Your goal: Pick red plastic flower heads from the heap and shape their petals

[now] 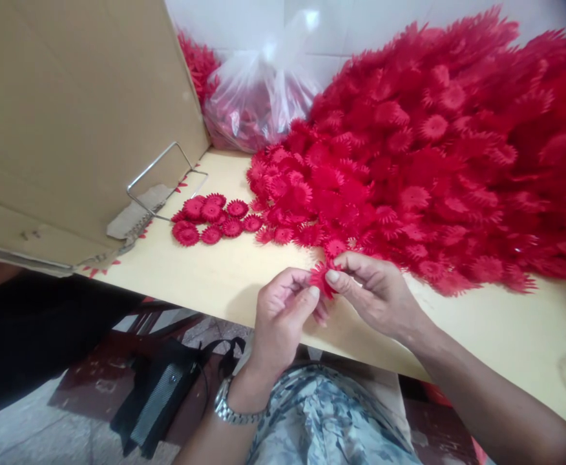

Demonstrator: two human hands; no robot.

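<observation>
Between my two hands, just above the table's front edge, is a red artificial flower piece (322,278) with thin pointed petals. My left hand (287,307) pinches its left side between thumb and fingers, a metal watch at the wrist. On the other side, the thumb and index finger of my right hand (373,287) grip its edge. Part of the piece is hidden behind the fingertips. Beyond my left hand lies a small cluster of darker, layered red flowers (212,216). Behind my right hand rises a large heap of red flower pieces (423,161).
A tall cardboard box (79,116) stands at the left, with a bent wire frame (152,171) against it. At the back sits a clear plastic bag (258,103) of red pieces. The yellow tabletop (215,278) ends close to my lap. A dark-clothed person (35,329) is at far left.
</observation>
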